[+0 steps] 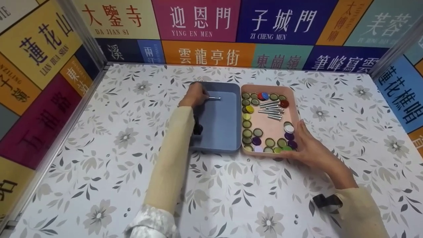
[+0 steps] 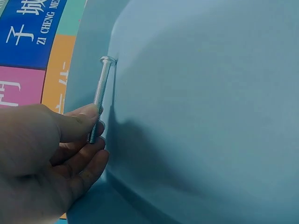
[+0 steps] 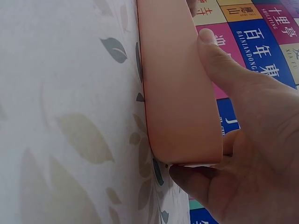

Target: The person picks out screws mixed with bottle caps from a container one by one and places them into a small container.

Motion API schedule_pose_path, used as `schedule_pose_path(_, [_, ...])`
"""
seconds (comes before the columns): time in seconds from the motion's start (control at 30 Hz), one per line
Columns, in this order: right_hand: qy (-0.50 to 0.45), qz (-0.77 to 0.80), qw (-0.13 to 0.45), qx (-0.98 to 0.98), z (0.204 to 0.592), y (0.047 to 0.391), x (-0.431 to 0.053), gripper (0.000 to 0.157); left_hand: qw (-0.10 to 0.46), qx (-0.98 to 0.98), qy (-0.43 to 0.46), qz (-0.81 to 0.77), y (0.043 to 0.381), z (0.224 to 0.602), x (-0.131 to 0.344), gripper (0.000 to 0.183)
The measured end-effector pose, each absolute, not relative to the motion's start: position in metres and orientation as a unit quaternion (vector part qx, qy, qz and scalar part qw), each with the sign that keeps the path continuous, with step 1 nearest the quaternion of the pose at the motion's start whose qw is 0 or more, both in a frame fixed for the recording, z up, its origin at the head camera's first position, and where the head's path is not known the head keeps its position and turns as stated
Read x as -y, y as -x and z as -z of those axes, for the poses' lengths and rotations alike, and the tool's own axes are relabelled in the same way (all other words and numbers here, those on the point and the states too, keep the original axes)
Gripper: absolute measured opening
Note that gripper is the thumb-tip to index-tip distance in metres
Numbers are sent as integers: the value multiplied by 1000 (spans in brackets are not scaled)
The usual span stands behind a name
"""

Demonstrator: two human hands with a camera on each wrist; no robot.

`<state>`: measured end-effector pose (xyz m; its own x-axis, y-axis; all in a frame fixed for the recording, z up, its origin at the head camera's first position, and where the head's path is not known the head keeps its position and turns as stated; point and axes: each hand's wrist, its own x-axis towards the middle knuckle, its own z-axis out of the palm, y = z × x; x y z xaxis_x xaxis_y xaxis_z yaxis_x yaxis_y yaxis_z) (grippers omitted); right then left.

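My left hand (image 1: pixel 195 94) pinches a silver bolt (image 2: pixel 102 86) by its threaded end between thumb and fingers. The bolt's flat head points away from the fingertips, close over the floor of the blue tray (image 1: pixel 219 129), near its far left corner. Nothing else shows in that tray, though my sleeve covers part of its left side. To the right stands a pink tray (image 1: pixel 269 127), where several more silver bolts (image 1: pixel 271 110) lie in a loose bunch. My right hand (image 1: pixel 312 148) holds this tray at its near right corner, thumb along the near wall and fingers along the right side.
Bottle caps (image 1: pixel 247 123) lie along the pink tray's edges, many with the inside up, others purple, green, red, yellow or white. The two trays stand side by side on a flower-patterned tabletop (image 1: pixel 231 195). Coloured panels with lettering (image 1: pixel 201 19) rise behind and at both sides.
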<state>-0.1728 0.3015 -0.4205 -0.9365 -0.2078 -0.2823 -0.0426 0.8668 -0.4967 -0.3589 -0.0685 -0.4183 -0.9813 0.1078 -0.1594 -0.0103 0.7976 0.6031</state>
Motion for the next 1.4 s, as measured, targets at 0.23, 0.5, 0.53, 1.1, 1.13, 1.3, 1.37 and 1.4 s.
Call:
schedule_pose_path(0.23, [70,257,163,-950,421,172,-302,132,69,-954,-36,-291,358,421,65,17])
schedule_pose_path(0.5, [66,251,166,-951,420,173,-302,134,72,-955,-22,-287,359,423,60,21])
schedule_pose_path(0.53, [66,251,166,-951,421,173,-302,135,71,-955,-23,-285,359,423,59,21])
schedule_pose_path(1.1, [62,261,167,-949,421,172,-303,133,74,-957,-47,-278,351,418,54,28])
schedule_pose_path(1.13, [61,263,167,-948,421,172,-303,132,74,-956,-50,-279,351,418,54,28])
schedule_pose_path(1.3, [58,276,168,-945,421,172,-303,131,73,-954,-65,-284,348,416,50,31])
schedule_pose_path(1.37, [58,276,167,-945,420,172,-304,131,70,-953,-71,-285,346,414,48,32])
schedule_pose_path(1.4, [58,275,167,-945,420,173,-304,131,68,-953,-74,-285,345,413,46,33])
